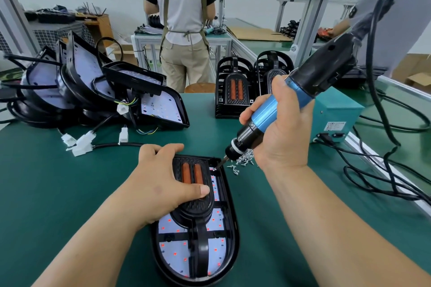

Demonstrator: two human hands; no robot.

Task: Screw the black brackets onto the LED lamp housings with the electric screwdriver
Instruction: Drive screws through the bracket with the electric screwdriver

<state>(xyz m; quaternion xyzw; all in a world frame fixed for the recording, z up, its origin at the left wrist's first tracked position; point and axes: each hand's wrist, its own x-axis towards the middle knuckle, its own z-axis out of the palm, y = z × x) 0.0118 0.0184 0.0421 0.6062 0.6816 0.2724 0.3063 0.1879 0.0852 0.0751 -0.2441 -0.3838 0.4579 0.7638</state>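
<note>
The housing (234, 216) lies low in the middle of the frame on the green worktop (70, 193), with the bracket (198, 209) seated on its LED board. The left hand (161, 184) lies flat over the bracket, thumb stretched across it, pressing it down. The right hand (279, 133) is wrapped round the screwdriver (268, 109), whose bit (219, 165) meets the bracket's upper right corner at a marked slant. That slant is the main risk: a screw driven off-axis may cross-thread, or the bit may cam out and skid onto the LED board just beside the hole, scarring it. If the left hand's pressure eases, the torque may twist the bracket out of line with its other holes. The thumb is near enough that a slipping bit could reach it. The loose screws (245, 161) right of the housing could scatter if the right wrist brushes them, and the cable (373, 81) at the upper right could tug the tool aside.
</note>
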